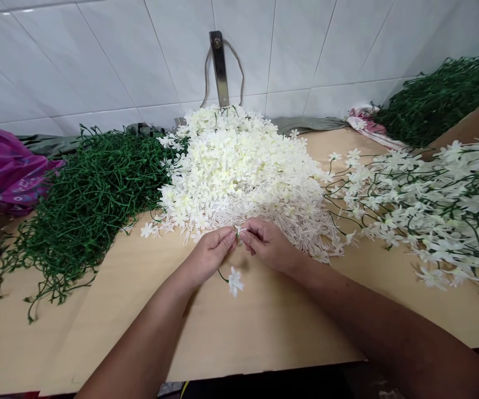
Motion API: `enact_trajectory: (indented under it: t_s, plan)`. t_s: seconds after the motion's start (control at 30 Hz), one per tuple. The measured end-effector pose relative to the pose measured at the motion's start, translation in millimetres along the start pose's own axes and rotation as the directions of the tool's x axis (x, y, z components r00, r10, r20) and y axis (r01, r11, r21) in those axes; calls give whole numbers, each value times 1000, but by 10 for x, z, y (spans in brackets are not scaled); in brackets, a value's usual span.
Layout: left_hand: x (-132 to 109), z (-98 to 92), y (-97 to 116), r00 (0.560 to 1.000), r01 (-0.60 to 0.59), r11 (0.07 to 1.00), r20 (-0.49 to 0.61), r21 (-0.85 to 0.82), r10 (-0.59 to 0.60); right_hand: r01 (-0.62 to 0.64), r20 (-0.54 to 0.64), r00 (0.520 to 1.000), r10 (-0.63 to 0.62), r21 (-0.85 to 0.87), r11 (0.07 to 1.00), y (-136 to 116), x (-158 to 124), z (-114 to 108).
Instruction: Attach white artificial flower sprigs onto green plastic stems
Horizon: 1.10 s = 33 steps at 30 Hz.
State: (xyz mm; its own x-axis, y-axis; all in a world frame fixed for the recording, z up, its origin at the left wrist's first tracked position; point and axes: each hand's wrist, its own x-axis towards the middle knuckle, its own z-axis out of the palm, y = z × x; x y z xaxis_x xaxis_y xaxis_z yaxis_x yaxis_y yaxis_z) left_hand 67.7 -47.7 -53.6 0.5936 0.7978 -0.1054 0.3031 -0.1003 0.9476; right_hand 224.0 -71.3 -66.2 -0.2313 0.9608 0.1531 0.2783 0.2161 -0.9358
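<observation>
My left hand (218,247) pinches a thin green artificial flower stem, mostly hidden by the fingers. One white artificial flower (235,281) hangs from this stem just below the hand. My right hand (266,241) meets the left at the fingertips, pinching a small white flower piece against the stem's tip; its shape is largely covered. Right behind both hands rises a big heap of loose white flower heads (239,155), with thin pale stalks along its front edge.
Bare green stems (110,177) lie piled at the left beside a magenta plastic bag (10,166). Stems with white flowers attached (434,205) spread across the right. More green stems (443,100) sit at the back right. A metal strip (219,69) leans on the tiled wall.
</observation>
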Motion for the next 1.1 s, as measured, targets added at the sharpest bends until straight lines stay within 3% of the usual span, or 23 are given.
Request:
enact_trajectory:
  t_s: [0.33, 0.57, 0.93, 1.1]
  plan:
    - [1, 15, -65, 1000, -22, 998, 18, 58, 21, -3, -60, 998, 4, 16, 1000, 9, 12, 64]
    - [-17, 11, -103, 996, -18, 994, 84, 112, 9, 6, 28, 1000, -6, 7, 1000, 45, 2, 47]
    - [11, 36, -14, 999, 17, 993, 39, -114, -13, -86, 113, 992, 61, 224, 971, -3, 32, -35]
    - [32, 28, -43, 1000, 22, 994, 18, -104, -20, -148, 138, 984, 115, 259, 954, -5, 35, -57]
